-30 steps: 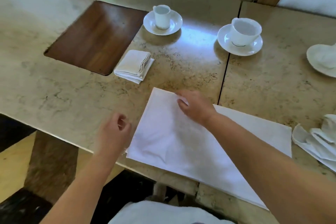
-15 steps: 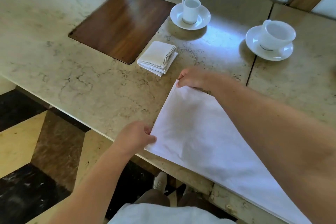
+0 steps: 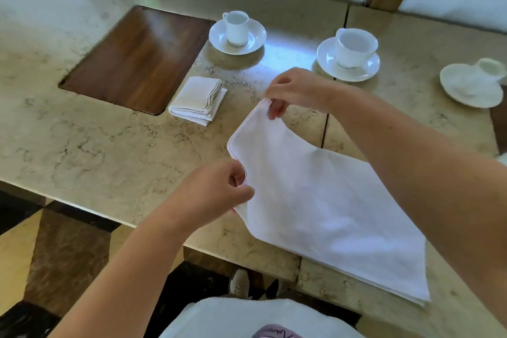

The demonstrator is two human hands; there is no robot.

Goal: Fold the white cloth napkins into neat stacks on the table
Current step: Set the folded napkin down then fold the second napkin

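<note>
Fingers [image 3: 275, 110] of your right hand [image 3: 296, 90] pinch the far corner of the large white cloth napkin [image 3: 329, 200], and your left hand [image 3: 219, 189] pinches its near corner; both corners are lifted off the beige marble tabletop [image 3: 109, 151] while the rest lies flat. Your right forearm hides the napkin's right part. A white saucer [image 3: 472, 88] at the right edge is blurred. Half a second ago those corners lay lower on the tabletop.

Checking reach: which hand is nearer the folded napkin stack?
Left hand, marginally; it sits below-right of the folded napkin stack. The right hand is level with it, farther right.
</note>
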